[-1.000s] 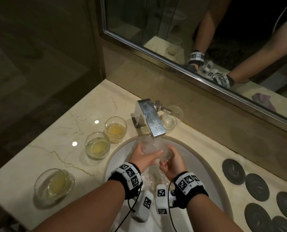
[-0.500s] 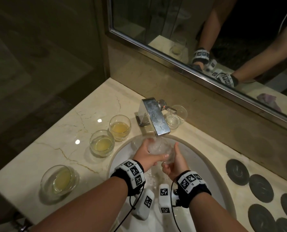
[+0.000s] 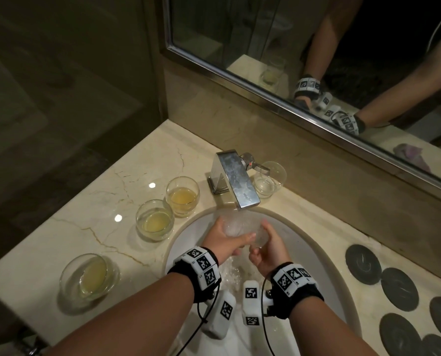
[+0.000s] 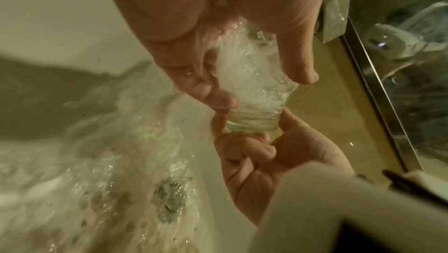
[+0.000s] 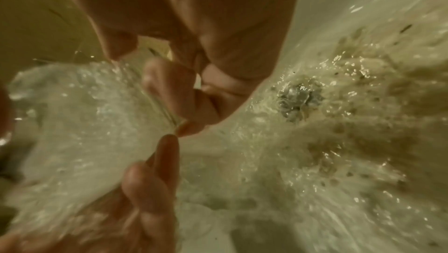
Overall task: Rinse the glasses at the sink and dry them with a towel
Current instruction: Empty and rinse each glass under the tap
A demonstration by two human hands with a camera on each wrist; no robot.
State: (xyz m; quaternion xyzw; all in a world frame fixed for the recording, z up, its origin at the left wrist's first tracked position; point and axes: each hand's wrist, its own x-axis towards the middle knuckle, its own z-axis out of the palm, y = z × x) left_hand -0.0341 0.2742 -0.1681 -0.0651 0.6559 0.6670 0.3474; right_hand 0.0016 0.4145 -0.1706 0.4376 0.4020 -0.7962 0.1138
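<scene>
Rinsing step, one glass in hand. I hold the glass [image 3: 242, 228] under the running faucet [image 3: 236, 179], over the white sink [image 3: 324, 255]. My left hand [image 3: 225, 241] wraps its side, fingers curled round the wall; my right hand [image 3: 264, 249] cups the base, fingers and thumb curled about it. In the left wrist view the glass [image 4: 257, 92] is full of churning white water and lies tilted between the two hands. Water spreads across the basin toward the drain [image 4: 169, 201].

Remaining work, as I judge it: three glasses stand on the counter to the left of the sink, each still holding yellowish liquid, namely the far glass [image 3: 182, 196], the middle glass [image 3: 155, 219] and the near glass [image 3: 89, 276]. A clear glass [image 3: 269, 179] stands behind the faucet on its right; whether it is rinsed I cannot tell. No towel shows on the counter itself; a purple cloth [image 3: 410, 155] appears only in the mirror. Dark round coasters [image 3: 399, 287] lie at right. By my estimate the task is at an early stage, with drying not yet begun.
</scene>
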